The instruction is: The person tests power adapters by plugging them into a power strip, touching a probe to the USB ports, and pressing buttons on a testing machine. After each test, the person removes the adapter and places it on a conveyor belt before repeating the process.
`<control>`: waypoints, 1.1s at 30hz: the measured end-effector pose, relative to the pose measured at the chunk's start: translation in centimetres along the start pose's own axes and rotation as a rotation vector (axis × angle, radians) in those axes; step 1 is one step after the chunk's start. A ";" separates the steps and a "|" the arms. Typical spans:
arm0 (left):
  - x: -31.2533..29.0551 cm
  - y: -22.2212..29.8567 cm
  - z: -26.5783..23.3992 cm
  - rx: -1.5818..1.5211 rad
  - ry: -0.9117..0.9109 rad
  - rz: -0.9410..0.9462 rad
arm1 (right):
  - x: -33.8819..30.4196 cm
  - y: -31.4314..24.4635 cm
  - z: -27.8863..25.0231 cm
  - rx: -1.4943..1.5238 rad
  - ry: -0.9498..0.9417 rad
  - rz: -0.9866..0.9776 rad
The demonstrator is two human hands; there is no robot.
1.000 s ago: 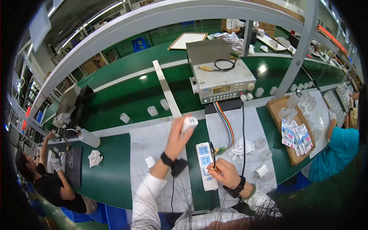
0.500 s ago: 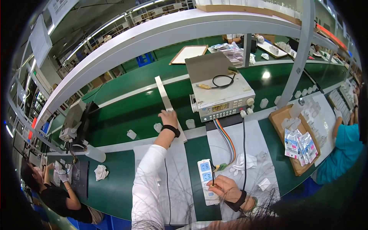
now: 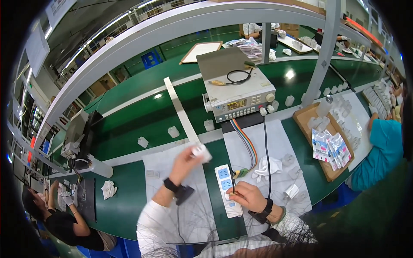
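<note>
Head view: my left hand (image 3: 184,167) grasps a white block (image 3: 201,153) just below the frame's centre; my right hand (image 3: 251,197), lower right of centre, pinches the connector (image 3: 233,193) of a black cable (image 3: 233,184) at the white power strip (image 3: 226,184) on the counter (image 3: 122,210).

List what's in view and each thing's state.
Left hand: closed on white adapter
White adapter: held, motion-blurred
Right hand: pinching cable end at power strip
Power strip: two blue sockets uncovered; on or off unclear
Bench instrument: display lit
White cloth right of power strip: crumpled
Cardboard tray: open, holding plastic packets
</note>
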State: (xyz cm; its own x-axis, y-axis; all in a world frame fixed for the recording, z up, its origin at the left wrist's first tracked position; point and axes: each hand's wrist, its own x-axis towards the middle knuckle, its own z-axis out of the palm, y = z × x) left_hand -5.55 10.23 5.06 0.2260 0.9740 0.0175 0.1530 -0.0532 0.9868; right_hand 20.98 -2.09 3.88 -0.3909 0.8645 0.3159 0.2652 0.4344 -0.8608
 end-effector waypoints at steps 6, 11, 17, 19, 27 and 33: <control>-2.7 -0.7 5.3 0.055 -0.177 -0.034 | 0.0 -0.2 0.0 0.017 -0.014 0.003; -3.5 0.4 5.8 0.756 -0.212 0.338 | 0.0 -0.1 0.1 0.027 0.006 -0.016; -5.0 -0.2 5.7 0.592 -0.110 0.445 | -0.2 -0.4 0.3 0.046 0.013 -0.008; -6.8 0.4 5.6 0.434 -0.079 0.415 | -0.3 -0.2 0.0 0.047 0.036 0.006; -9.2 -2.1 7.7 0.458 -0.298 0.385 | 0.9 -1.6 -0.4 -0.003 0.159 -0.180; -9.0 -1.6 8.0 0.423 -0.313 0.365 | 6.5 0.4 -0.6 0.028 0.282 -0.059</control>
State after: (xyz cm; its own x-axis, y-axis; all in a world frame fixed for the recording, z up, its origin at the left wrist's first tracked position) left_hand -0.15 -0.22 2.00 0.5959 0.7697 0.2292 0.3651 -0.5138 0.7763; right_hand 19.12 3.87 5.85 -0.1435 0.8758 0.4608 0.2229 0.4822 -0.8472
